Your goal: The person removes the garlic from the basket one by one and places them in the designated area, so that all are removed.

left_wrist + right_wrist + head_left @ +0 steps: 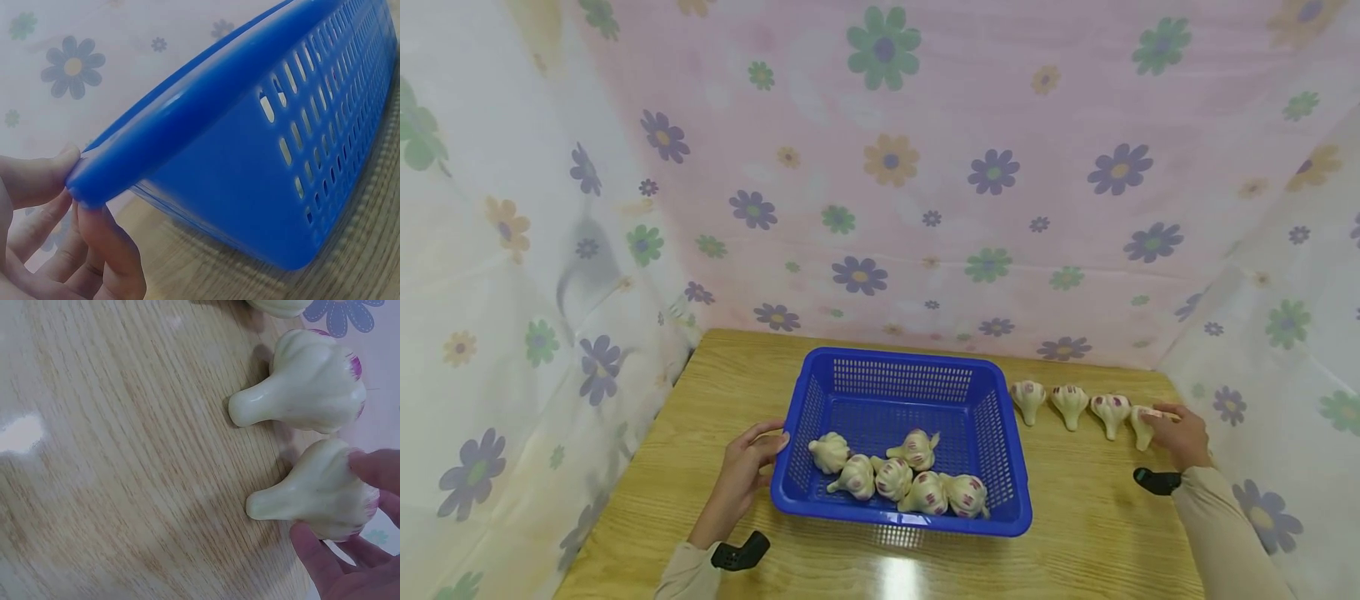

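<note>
My left hand [737, 479] is at the left side of a blue plastic basket [910, 358]. In the left wrist view, its thumb and fingers pinch the basket's rim [169, 119]. Several garlic bulbs [892, 479] with purple-streaked skins lie in the basket's near half. To the right of it, a row of garlic bulbs [1070, 402] lies on the table, necks toward me. At the row's right end, my right hand [1183, 437] grips the last garlic bulb [319, 494], thumb on one side and fingers on the other. Its neighbour [312, 387] lies just beside it.
The wooden table [1090, 500] stands in a corner of flower-patterned cloth. A pink cloth wall [925, 233] rises behind its far edge, and white cloth hangs at left and right. A black wrist device [741, 552] sits on each forearm.
</note>
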